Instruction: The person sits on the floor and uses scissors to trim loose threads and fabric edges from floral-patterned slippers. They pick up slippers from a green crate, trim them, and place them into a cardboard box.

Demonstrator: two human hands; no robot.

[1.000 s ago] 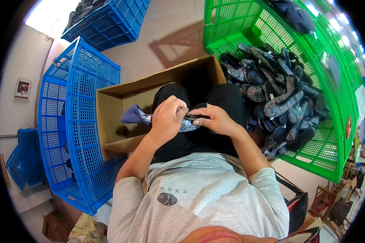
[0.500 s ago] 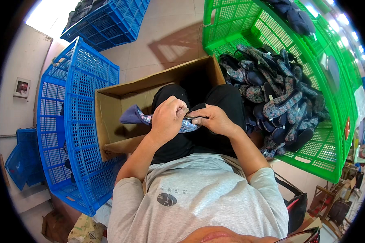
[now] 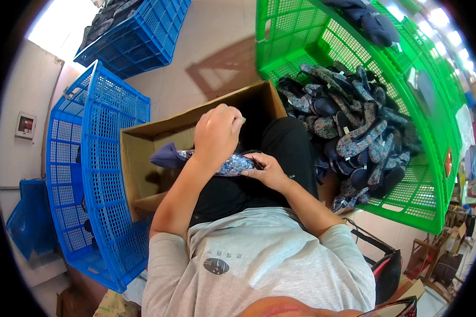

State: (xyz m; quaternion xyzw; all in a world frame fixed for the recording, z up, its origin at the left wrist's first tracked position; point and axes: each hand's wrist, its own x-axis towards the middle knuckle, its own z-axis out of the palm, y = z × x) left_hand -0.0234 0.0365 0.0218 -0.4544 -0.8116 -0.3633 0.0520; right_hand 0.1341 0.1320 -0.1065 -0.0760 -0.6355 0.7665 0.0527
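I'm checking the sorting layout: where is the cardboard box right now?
In the head view the cardboard box sits left of centre, in front of the person's knees, between the blue crate on its left and the green crate of shoes.

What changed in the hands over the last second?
The left hand has lifted off the patterned slipper and now sits above it, fingers curled; earlier it pressed on the slipper beside the right hand. The right hand still grips the slipper's end over the lap. The cardboard box, green crate of slippers and blue crates stayed put.
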